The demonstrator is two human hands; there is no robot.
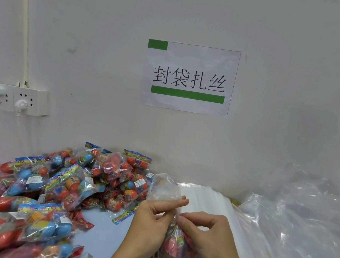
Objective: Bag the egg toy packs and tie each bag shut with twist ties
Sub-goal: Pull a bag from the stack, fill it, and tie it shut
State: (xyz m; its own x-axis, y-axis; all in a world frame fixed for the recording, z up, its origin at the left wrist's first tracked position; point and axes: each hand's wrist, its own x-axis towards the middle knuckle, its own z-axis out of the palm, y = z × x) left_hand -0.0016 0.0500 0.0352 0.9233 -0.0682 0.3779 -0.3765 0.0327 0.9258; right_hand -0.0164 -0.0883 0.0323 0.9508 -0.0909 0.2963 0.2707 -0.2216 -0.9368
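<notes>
Clear bag (pixel 170 238), one, pinched at its neck by left hand (pixel 151 223) and right hand (pixel 205 235).

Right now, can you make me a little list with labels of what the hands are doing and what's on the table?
left hand: pinches the gathered neck of the clear bag
right hand: fingers pinch the same neck from the other side
clear bag: holds egg toy packs, hangs between both hands, top gathered
twist tie: too small to tell
loose egg toy packs: big pile on the left of the table
empty clear bags: flat stack behind the hands
plastic sheeting: crumpled on the right
wall sign: white paper, green bars
</notes>
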